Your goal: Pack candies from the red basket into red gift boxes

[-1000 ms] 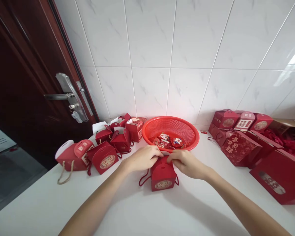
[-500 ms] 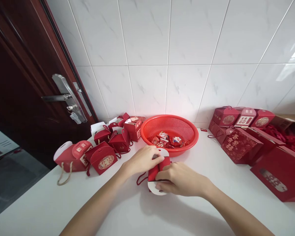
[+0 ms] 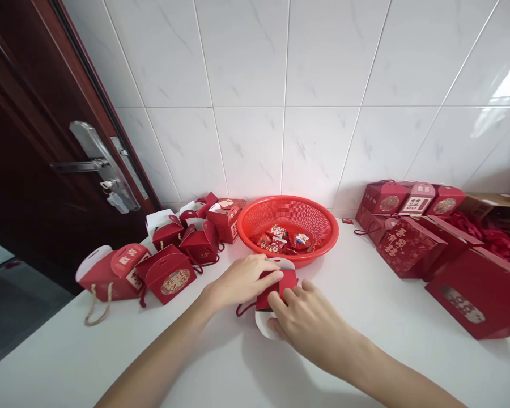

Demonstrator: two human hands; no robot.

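Note:
A small red gift box [image 3: 288, 280] stands on the white table in front of me, its rounded end flaps showing white inner faces. My left hand [image 3: 247, 279] grips its far left side, thumb and fingers by the far flap. From the right, my right hand [image 3: 308, 317] has its fingers bent over the top, with the thumb at the near white flap [image 3: 263, 325]. A dark red cord handle [image 3: 246, 309] hangs out on the left. The box's right side is mostly hidden behind my right hand.
Just beyond the box stands a red plastic basket [image 3: 289, 199] with wrapped sweets [image 3: 276, 238]. Several red gift boxes [image 3: 170, 275] cluster at the left. More boxes and larger red bags [image 3: 478, 292] stand at the right. A tiled wall [image 3: 323, 147] closes the back.
My right hand has shifted slightly, its fingers lifting and bending more over the box top. My left hand stays on the box. The view has tilted and shifted a little.

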